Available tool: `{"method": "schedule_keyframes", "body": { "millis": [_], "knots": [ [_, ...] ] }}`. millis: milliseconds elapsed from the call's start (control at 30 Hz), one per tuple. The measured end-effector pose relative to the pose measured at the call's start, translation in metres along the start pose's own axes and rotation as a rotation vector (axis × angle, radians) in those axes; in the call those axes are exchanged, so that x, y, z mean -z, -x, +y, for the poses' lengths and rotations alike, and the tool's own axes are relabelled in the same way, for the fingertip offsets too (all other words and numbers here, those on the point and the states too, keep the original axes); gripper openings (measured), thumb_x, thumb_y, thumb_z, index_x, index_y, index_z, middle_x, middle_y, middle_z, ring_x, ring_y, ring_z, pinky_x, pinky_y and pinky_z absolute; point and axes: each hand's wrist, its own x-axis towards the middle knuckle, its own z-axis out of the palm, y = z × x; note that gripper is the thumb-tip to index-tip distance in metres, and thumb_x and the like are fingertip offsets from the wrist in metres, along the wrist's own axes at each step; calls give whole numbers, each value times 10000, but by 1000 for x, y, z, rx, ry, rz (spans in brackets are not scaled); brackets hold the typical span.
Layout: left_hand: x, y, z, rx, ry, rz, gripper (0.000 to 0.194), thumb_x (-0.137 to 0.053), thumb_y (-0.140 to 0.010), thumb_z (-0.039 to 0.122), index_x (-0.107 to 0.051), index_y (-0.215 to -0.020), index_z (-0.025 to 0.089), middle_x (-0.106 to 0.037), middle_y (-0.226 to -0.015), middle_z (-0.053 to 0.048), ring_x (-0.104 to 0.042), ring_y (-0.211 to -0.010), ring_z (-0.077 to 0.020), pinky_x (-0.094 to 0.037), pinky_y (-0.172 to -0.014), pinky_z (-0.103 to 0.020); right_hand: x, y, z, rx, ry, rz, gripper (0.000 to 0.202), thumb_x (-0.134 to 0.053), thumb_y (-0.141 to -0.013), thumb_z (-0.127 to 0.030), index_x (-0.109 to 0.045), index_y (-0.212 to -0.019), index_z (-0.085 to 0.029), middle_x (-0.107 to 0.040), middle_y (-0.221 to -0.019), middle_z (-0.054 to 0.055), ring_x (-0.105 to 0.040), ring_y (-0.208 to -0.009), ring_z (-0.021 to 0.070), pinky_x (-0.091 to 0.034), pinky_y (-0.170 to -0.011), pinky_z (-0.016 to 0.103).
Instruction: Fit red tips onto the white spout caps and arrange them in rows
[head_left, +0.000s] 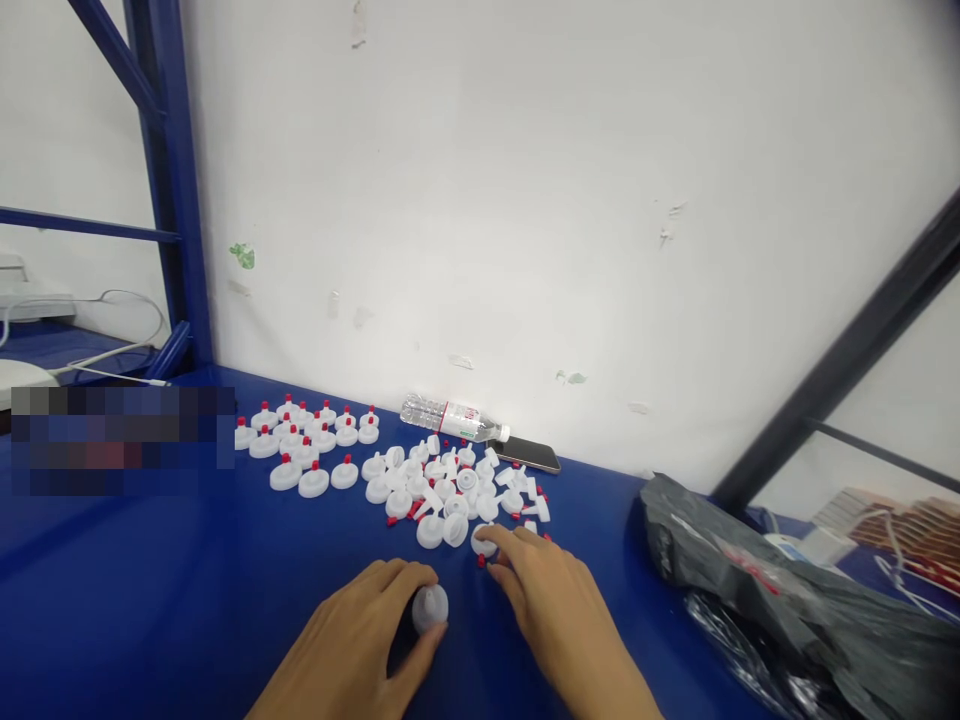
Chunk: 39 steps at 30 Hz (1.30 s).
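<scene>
Pale wall (480, 200), marked with torn paper remnants, backs a blue worktop (187, 600). Dark plastic bag (750, 580): on the right side of the worktop. Left hand (345, 630): near the front edge; thumb and index finger narrow, gripping a white nozzle cap (430, 607), no red tip visible on it. Right hand (559, 600): index finger touching a second white cap (482, 545), thumb just beside it; whether the fingers grip it cannot be determined. Clear bottle (457, 418): lying near the far edge, beside a dark phone (532, 455).

White caps, tipped group (313, 480): upright, left of center toward the far edge, red tips fitted; apparently the finished portion, roughly twenty. White caps, loose pile (430, 531): at center, mixed orientations, mostly untipped; apparently the larger portion outstanding. Loose red tips (481, 561): scattered around the pile. Bottle label: red and green print, wording illegible.
</scene>
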Motion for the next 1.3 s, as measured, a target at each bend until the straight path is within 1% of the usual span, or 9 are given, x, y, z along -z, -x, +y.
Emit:
{"method": "schedule_keyframes", "body": {
  "millis": [200, 367, 533, 733, 967, 1033, 1133, 1233, 1300],
  "knots": [
    [3, -2, 4, -14, -2, 29, 324, -428, -1032, 372, -673, -1213, 259, -747, -1179, -56, -725, -1058, -225, -579, -921, -341, -1, 0, -2, 4, -34, -23, 259, -590, -986, -122, -711, -1098, -323, -738, -1008, -10, -731, -867, 206, -342, -628, 275],
    [3, 0, 5, -65, -17, 60, 312, -452, -1017, 330, -683, -1213, 254, -756, -1084, -39, -740, -960, -199, -592, -849, -291, -3, -2, 1, -63, -45, -25, 189, -598, -983, -116, -705, -998, -271, -747, -979, -10, -718, -889, 214, -334, -640, 282],
    [-1, 1, 0, -37, -67, 79, 392, -461, -1019, 372, -648, -1341, 250, -746, -1177, -61, -739, -1018, -217, -599, -871, -296, -2, 0, 1, -115, -31, 6, 97, -646, -976, -189, -668, -1049, -251, -756, -957, 12, -724, -890, 237, -355, -654, 289],
    [0, -2, 2, -60, -31, 62, 364, -456, -1020, 341, -673, -1296, 248, -743, -1063, -43, -739, -927, -187, -586, -841, -261, -8, 0, 5, -166, 45, 15, 113, -596, -999, -153, -674, -1036, -225, -756, -1032, 43, -739, -883, 253, -342, -619, 298],
    [6, -3, 5, 5, 20, 34, 266, -498, -989, 342, -682, -1165, 264, -737, -1028, -18, -724, -847, -181, -565, -757, -275, -9, 1, 7, -132, -11, 67, 180, -567, -988, -111, -679, -900, -219, -767, -932, 29, -733, -837, 245, -338, -605, 288],
    [6, -4, 4, 14, 25, 36, 264, -503, -984, 348, -672, -1170, 268, -753, -1035, -12, -725, -844, -185, -562, -736, -272, -8, 0, 5, -110, -102, 86, 198, -553, -986, -103, -684, -889, -216, -766, -881, 28, -728, -817, 240, -371, -629, 287],
    [4, -5, 2, 15, 20, 42, 282, -514, -980, 367, -674, -1194, 279, -773, -1054, -8, -725, -806, -185, -552, -673, -258, -6, -1, 1, -29, -395, 121, 179, -577, -970, -112, -716, -958, -223, -772, -905, 17, -729, -854, 213, -451, -726, 278],
    [2, -5, 0, -26, 18, 55, 307, -529, -981, 378, -680, -1232, 285, -778, -962, 4, -698, -684, -163, -540, -620, -248, 0, 0, -4, 23, -694, 235, 231, -606, -960, -155, -734, -1133, -241, -769, -1023, 22, -716, -935, 194, -497, -822, 273],
    [1, -4, 0, -62, 14, 70, 323, -542, -984, 384, -679, -1258, 282, -768, -889, 15, -664, -605, -147, -532, -593, -242, 6, 2, -7, 21, -839, 298, 213, -631, -957, -214, -760, -1125, -238, -763, -1019, 29, -707, -910, 185, -515, -818, 267]
  ]
}}
